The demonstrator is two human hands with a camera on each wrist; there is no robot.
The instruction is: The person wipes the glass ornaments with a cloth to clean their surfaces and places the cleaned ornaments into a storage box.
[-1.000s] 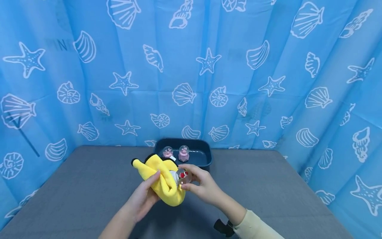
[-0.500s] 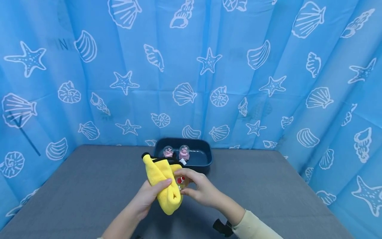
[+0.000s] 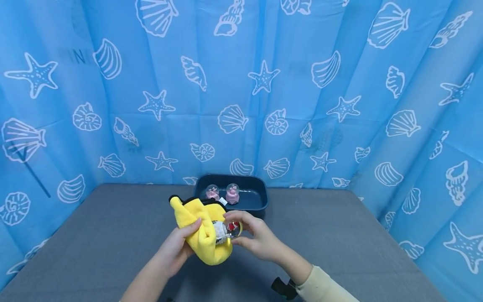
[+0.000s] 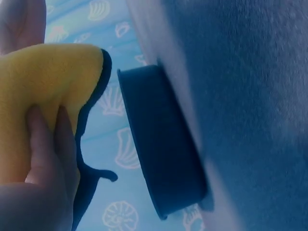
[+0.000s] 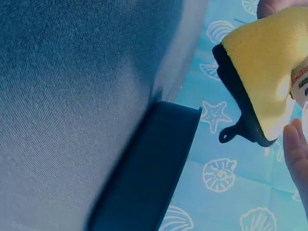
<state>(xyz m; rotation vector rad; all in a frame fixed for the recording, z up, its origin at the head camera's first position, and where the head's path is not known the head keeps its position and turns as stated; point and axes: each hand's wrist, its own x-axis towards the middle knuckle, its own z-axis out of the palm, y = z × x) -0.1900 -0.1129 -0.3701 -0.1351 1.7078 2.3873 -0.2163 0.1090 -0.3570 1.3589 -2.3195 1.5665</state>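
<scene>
A yellow cloth (image 3: 205, 241) with black edging is gripped by my left hand (image 3: 175, 247), thumb on top and fingers underneath. Partly wrapped in its folds is a small snow globe (image 3: 233, 228) with a white base and a red figure inside the clear dome. My right hand (image 3: 254, 235) pinches the dome between thumb and fingers. In the left wrist view, fingertips (image 4: 36, 115) press into the cloth's underside. The right wrist view shows the globe's base (image 5: 301, 82), with lettering on it, against the cloth.
Behind the hands, a dark blue tray (image 3: 256, 197) stands on the grey table (image 3: 320, 235). Two snow globes with pink bases, a left one (image 3: 212, 192) and a right one (image 3: 232, 193), are in it. A blue shell-patterned curtain (image 3: 241, 84) hangs behind.
The cloth swung right over the globe, then back left, exposing more of its white base. The right hand keeps hold of the dome. The tray and pink globes have stayed put.
</scene>
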